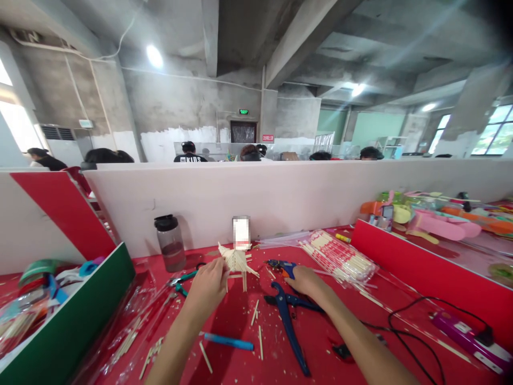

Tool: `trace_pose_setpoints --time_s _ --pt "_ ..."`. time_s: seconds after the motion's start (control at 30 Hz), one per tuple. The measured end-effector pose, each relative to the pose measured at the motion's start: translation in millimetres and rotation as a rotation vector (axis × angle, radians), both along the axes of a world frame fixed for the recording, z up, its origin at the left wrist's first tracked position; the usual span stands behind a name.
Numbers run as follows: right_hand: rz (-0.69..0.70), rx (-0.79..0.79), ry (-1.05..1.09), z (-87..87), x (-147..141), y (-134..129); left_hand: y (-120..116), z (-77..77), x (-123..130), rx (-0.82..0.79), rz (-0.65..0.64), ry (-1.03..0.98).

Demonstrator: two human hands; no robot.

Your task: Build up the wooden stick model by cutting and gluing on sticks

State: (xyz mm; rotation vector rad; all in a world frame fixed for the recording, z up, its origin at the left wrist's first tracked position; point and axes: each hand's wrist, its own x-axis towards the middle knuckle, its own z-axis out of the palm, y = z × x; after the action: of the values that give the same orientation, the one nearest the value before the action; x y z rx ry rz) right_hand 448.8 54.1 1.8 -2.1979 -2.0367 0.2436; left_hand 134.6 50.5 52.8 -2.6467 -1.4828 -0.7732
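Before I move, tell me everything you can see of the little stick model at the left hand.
The stick model is pale and looks like bare wood, built from thin sticks. Its body has slats set close together, with pointed ends jutting out at the upper left and lower right, and thin legs reaching down. The left hand holds it by its left side, over the red table. Whether its legs bear on the table is unclear.

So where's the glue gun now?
In the head view, the glue gun is just right of the middle, in the right hand, beyond the big blue cutter and left of the bag of sticks.
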Motion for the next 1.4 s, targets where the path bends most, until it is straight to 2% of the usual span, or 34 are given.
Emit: trace_pose_setpoints --time_s 0.1,0.23,0.33,0.4,0.53,0.67,1.4 --pt "0.013 0.001 -0.029 10.4 -6 -1 2 -3.8 1 0.032 0.005 -0.029" --pt "0.088 0.087 0.002 34.9 -20 -9 2 -8.1 7 0.111 0.018 -0.061" --pt "0.354 0.187 0.241 50.0 -42 -16 1 -10.7 12 0.153 0.020 -0.078" --pt "0.421 0.256 0.341 54.5 -59 -20 -1 -12.0 16 0.160 0.035 -0.083" --pt "0.443 0.339 0.381 52.4 -85 -22 -4 -13.0 21 0.147 0.071 -0.068" --pt "0.440 0.384 0.405 46.6 -95 -22 -5 -13.8 26 0.144 0.097 -0.059" --pt "0.402 0.407 0.338 48.3 -100 -23 -7 -10.9 36 0.127 0.163 -0.009"
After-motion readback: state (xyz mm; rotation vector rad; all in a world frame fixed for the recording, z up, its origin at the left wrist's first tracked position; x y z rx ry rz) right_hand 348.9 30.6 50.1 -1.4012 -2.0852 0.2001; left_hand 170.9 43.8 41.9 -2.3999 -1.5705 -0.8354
